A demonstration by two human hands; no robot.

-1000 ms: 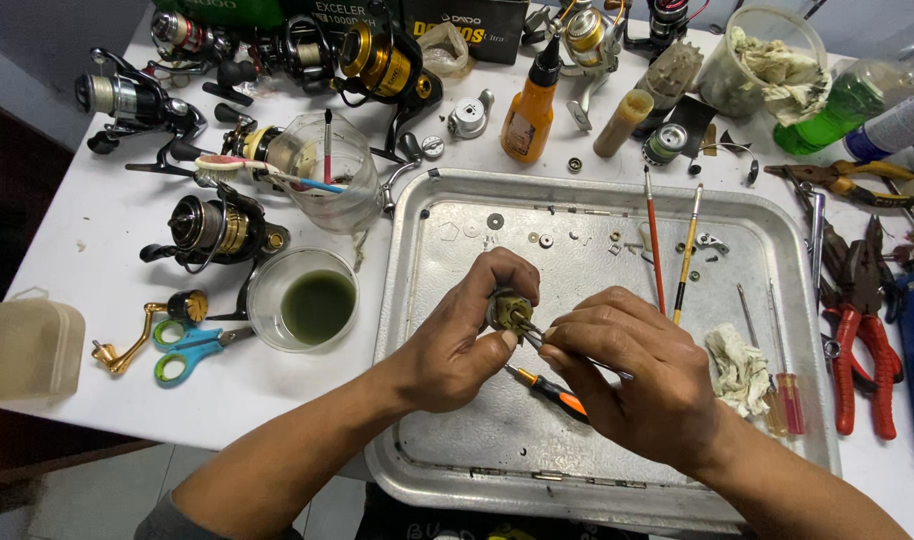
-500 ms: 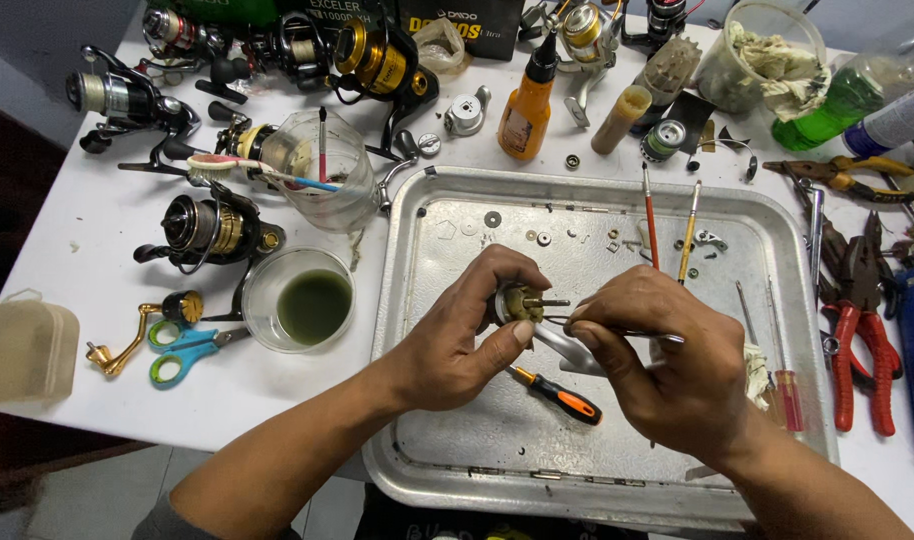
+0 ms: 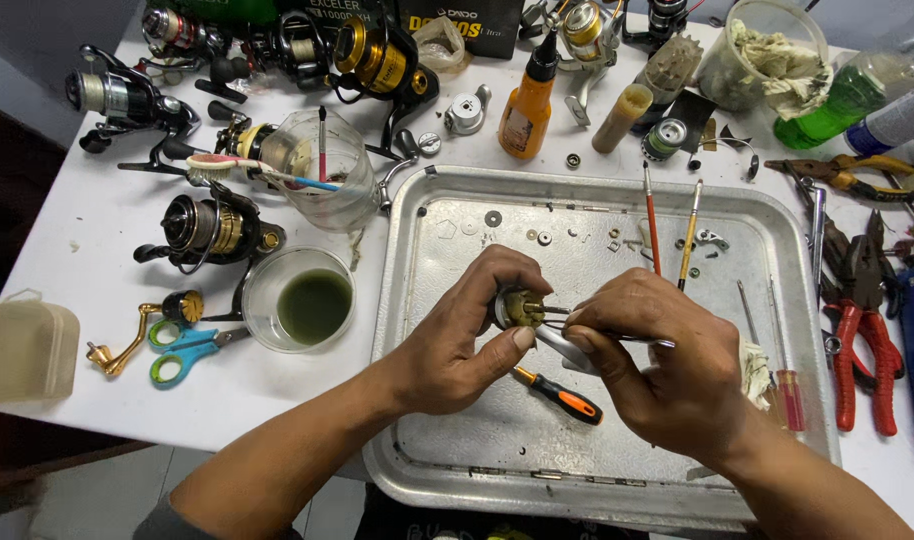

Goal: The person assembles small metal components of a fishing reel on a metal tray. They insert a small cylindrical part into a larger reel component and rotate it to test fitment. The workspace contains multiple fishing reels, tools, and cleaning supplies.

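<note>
Two hands work over the metal tray (image 3: 777, 240). Left hand (image 3: 467, 340) clenches the small brass reel part (image 3: 522, 308); right hand (image 3: 657, 360) pinches thin tweezers (image 3: 617, 338) at its face. Keep the part steady and the tips aligned; small pieces may drop.

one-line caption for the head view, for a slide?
Left hand holds a small reel part over a metal tray; right hand probes it with tweezers.

Small brass-coloured reel part (image 3: 522, 307) held above the metal tray (image 3: 617, 470), thin tweezers (image 3: 577, 312) touching it.
</note>
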